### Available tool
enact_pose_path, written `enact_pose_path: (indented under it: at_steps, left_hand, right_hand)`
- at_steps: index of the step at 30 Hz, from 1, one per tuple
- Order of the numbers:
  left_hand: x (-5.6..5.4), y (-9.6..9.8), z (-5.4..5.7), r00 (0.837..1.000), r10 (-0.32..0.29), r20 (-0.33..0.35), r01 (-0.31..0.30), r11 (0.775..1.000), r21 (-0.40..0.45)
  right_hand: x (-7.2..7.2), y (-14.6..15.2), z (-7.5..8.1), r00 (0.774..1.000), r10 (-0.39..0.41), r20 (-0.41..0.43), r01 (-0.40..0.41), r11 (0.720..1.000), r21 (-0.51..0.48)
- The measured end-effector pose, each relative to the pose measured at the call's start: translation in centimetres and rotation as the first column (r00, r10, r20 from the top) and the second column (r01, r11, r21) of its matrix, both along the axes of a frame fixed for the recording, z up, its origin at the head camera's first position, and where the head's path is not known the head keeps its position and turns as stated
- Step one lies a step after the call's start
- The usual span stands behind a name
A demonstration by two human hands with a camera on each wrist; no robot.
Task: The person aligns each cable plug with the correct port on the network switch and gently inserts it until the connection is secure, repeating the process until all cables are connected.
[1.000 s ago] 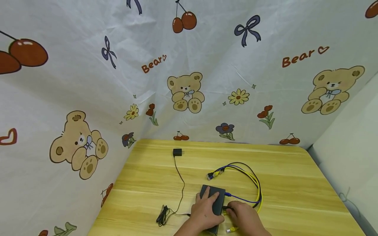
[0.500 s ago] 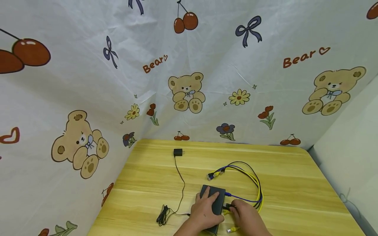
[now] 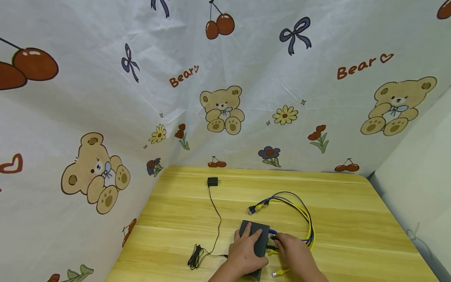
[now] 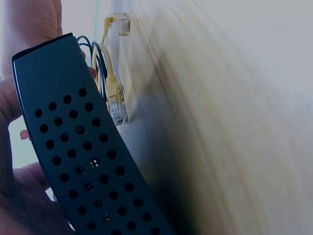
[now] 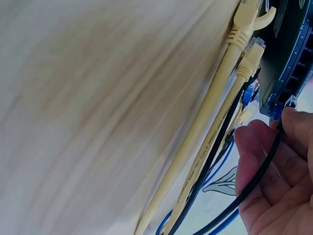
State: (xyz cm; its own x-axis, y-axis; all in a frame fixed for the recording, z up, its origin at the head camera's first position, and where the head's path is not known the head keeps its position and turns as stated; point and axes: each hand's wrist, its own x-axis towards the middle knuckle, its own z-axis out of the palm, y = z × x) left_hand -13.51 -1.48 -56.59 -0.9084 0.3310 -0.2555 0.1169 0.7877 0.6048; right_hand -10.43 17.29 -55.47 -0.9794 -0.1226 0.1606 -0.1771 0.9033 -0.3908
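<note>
A black network switch (image 3: 260, 247) lies on the table, its row of ports facing right. My left hand (image 3: 244, 252) rests on its top with fingers spread. In the left wrist view, the switch's side with vent holes (image 4: 88, 147) faces the camera. My right hand (image 3: 293, 250) pinches the plug of a black Ethernet cable (image 5: 254, 178) between thumb and fingers. The plug's clear end is right at the ports, beside a blue plug (image 3: 273, 232) at the switch's far end. Another black plug (image 3: 272, 247) and a yellow plug (image 3: 273, 252) lie nearer me along the port side.
A loose yellow connector (image 3: 278, 273) lies by my right hand. The cables loop round at right, with several connectors (image 3: 258, 207) bunched behind the switch. At left are a power adapter (image 3: 213, 181) and its bundled cord (image 3: 195, 257). A patterned sheet (image 3: 222, 149) hangs behind the table (image 3: 338, 219).
My right hand has drawn back from the nearer black plug and moved away from me along the port side, bringing a black plug beside the blue one. My left hand has stayed put.
</note>
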Motion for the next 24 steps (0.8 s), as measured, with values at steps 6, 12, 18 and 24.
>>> enact_pose_path:
  at_steps: [6,12,18,24]
  left_hand:
    - [0.13,-0.02,0.22,1.0,0.007,-0.002,-0.007,1.0,0.001]
    - [0.23,-0.05,0.37,1.0,0.005,-0.006,-0.005,1.0,-0.002]
    - [0.11,-0.1,0.34,1.0,0.007,0.004,-0.007,1.0,0.002]
    - [0.18,-0.13,0.31,1.0,-0.008,-0.01,0.008,1.0,-0.002]
  right_hand:
    - [0.07,0.43,-0.18,0.997,0.074,-0.03,-0.075,0.997,-0.014]
    - [0.0,0.53,-0.54,0.993,0.109,-0.049,-0.11,0.994,-0.018]
    - [-0.14,0.06,-0.4,0.998,0.056,-0.003,-0.056,0.998,-0.028]
    - [0.0,-0.26,-0.33,0.999,0.041,-0.002,-0.041,0.999,0.012]
